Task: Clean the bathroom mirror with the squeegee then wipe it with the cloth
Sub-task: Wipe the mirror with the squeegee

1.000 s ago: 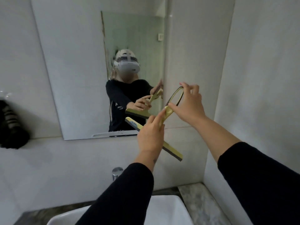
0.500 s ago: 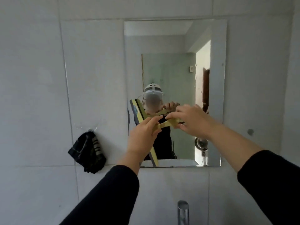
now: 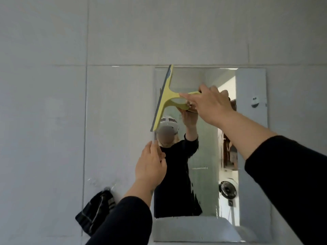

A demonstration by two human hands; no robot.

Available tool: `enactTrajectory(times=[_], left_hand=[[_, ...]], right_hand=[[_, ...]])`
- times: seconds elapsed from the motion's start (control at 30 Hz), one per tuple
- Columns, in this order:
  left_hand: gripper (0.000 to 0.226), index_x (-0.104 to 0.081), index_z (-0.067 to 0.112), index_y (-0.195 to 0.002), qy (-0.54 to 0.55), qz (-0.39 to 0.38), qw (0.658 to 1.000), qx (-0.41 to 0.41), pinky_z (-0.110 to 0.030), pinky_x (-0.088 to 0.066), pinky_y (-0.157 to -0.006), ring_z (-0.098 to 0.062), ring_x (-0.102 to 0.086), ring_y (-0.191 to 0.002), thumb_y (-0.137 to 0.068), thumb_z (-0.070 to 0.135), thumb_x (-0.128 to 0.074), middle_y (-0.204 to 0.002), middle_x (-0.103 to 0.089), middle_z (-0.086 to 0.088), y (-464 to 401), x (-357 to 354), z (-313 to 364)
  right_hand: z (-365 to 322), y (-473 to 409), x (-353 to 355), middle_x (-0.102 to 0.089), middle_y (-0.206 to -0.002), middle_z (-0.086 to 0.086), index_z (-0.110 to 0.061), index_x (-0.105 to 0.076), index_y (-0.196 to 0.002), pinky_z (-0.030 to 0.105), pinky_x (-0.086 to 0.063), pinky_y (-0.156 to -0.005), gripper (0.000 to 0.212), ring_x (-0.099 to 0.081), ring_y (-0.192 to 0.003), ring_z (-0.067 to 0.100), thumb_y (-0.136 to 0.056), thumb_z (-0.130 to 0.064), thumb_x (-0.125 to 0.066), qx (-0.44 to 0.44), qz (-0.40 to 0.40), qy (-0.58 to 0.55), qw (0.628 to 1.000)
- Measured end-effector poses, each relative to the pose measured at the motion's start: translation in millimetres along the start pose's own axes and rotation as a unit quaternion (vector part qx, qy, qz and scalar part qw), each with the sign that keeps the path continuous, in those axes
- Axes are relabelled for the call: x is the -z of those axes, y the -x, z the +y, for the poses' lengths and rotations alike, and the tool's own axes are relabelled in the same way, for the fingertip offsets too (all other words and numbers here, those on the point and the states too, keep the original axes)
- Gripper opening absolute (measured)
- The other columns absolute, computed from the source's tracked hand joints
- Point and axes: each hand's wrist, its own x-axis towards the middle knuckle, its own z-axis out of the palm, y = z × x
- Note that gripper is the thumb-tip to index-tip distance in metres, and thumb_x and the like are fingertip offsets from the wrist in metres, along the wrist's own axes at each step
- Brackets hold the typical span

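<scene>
View: head camera, looking up at the wall over the basin; only one view to log.

Mirror: rectangular frameless bathroom mirror [image 3: 251, 156] fixed on pale grey wall tiles [image 3: 44, 103], centre-right of the scene.

Squeegee: yellow plastic squeegee with a grey rubber blade [image 3: 165, 99], blade standing nearly upright along the mirror's left edge, top end at the upper left corner. It appears pressed to the glass, though contact is hard to confirm.

Right hand: right hand [image 3: 212, 105] raised high, fingers clenched around the squeegee's looped handle, well up the mirror.

Left hand: left hand [image 3: 150, 165] lower, by the mirror's left edge under the blade; fingers [image 3: 153, 147] loosely extended, grasping nothing. Whether they touch the glass I cannot tell.

Cloth: dark striped cloth [image 3: 96, 212] hanging bunched on the tiles, low left of the mirror, well apart from both hands.

Progress, judged: squeegee stage only just starting, with the blade at a starting corner. Wet streaks and droplets show across the lower middle of the glass, so most of the surface looks unswept.

Left to do, judged: the squeegee passes over the glass, then fetching the cloth and wiping.

Containers: white basin [image 3: 194, 227] seen only as a reflection at the mirror's bottom; contents not visible. No other container in view.
</scene>
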Motion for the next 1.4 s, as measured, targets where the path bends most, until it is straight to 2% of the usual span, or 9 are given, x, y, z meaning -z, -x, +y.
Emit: enactTrajectory(times=[0.1,0.33,0.47,0.6,0.77,0.93,1.03,1.23,1.4], left_hand=[[0.074,-0.005,0.016,-0.152,-0.017,-0.015,1.000,0.010,-0.045,-0.030,-0.113,-0.022,-0.015,-0.146,-0.095,0.039,-0.047,-0.160,0.002,-0.002,-10,-16,8],[0.110,0.020,0.011,-0.149,-0.076,0.010,0.997,0.017,-0.042,-0.011,-0.119,-0.028,0.004,-0.148,-0.085,0.045,-0.063,-0.155,0.029,-0.012,-20,-43,12],[0.116,0.021,0.011,-0.148,-0.094,0.011,0.995,0.032,-0.045,-0.014,-0.119,-0.029,-0.001,-0.148,-0.082,0.040,-0.070,-0.155,0.030,-0.011,-21,-47,11],[0.117,0.020,0.013,-0.149,-0.082,0.007,0.996,0.041,-0.047,-0.017,-0.118,-0.027,-0.001,-0.148,-0.081,0.036,-0.072,-0.155,0.030,-0.007,-18,-48,13],[0.118,0.021,0.012,-0.148,-0.102,-0.010,0.993,0.052,-0.050,-0.018,-0.117,-0.029,-0.004,-0.148,-0.081,0.041,-0.071,-0.156,0.027,-0.010,-18,-43,19],[0.117,0.020,0.009,-0.148,-0.130,-0.010,0.989,0.069,-0.053,-0.021,-0.114,-0.029,-0.006,-0.148,-0.081,0.042,-0.070,-0.156,0.026,-0.012,-17,-43,24],[0.111,0.021,0.007,-0.147,-0.139,0.005,0.987,0.080,-0.057,-0.020,-0.114,-0.028,0.002,-0.148,-0.085,0.045,-0.063,-0.155,0.028,-0.013,-18,-48,27],[0.109,0.022,0.004,-0.146,-0.147,0.039,0.984,0.092,-0.063,-0.009,-0.112,-0.029,0.010,-0.147,-0.085,0.056,-0.052,-0.155,0.026,-0.015,-14,-65,57],[0.120,0.024,0.002,-0.144,-0.140,0.020,0.982,0.123,-0.062,-0.006,-0.113,-0.030,0.017,-0.146,-0.079,0.057,-0.060,-0.154,0.029,-0.017,-18,-79,70]], right_hand=[[-15,-22,-2,-0.042,-0.125,0.007,-0.053,-0.028,-0.141,0.049,-0.034,-0.092,0.064,-0.042,-0.112,0.032,-0.096,-0.009,-0.040,0.001,0.033,0.020,0.999],[-23,-49,-27,-0.042,-0.124,0.012,-0.048,-0.019,-0.144,0.049,-0.036,-0.091,0.060,-0.043,-0.110,0.034,-0.096,-0.022,-0.043,0.047,0.037,0.078,0.995],[-21,-50,-35,-0.043,-0.111,0.014,-0.048,-0.010,-0.146,0.042,-0.036,-0.085,0.063,-0.044,-0.099,0.030,-0.096,-0.025,-0.040,0.052,0.019,0.092,0.994],[-19,-53,-31,-0.040,-0.097,0.009,-0.054,-0.013,-0.144,0.041,-0.033,-0.085,0.058,-0.044,-0.101,0.029,-0.098,-0.027,-0.035,0.044,0.034,0.082,0.995],[-1,-52,-23,-0.048,-0.112,0.013,-0.058,-0.012,-0.142,0.044,-0.033,-0.089,0.056,-0.044,-0.108,0.033,-0.099,-0.033,-0.038,0.043,0.000,0.113,0.993],[21,-39,-19,-0.046,-0.124,0.014,-0.059,-0.014,-0.141,0.049,-0.032,-0.094,0.058,-0.042,-0.114,0.036,-0.099,-0.026,-0.036,0.028,-0.042,0.105,0.993],[35,-30,-13,-0.044,-0.125,0.014,-0.054,-0.018,-0.143,0.051,-0.031,-0.096,0.058,-0.041,-0.116,0.037,-0.098,-0.023,-0.037,0.025,-0.049,0.116,0.992],[31,-27,-11,-0.051,-0.120,0.010,-0.027,-0.048,-0.131,0.053,-0.029,-0.096,0.040,-0.042,-0.116,0.034,-0.092,-0.016,-0.045,0.084,0.027,0.131,0.987],[37,-31,-20,-0.055,-0.117,0.004,-0.038,-0.047,-0.133,0.049,-0.028,-0.096,0.040,-0.043,-0.116,0.028,-0.096,-0.025,-0.040,0.095,0.072,0.121,0.985]])
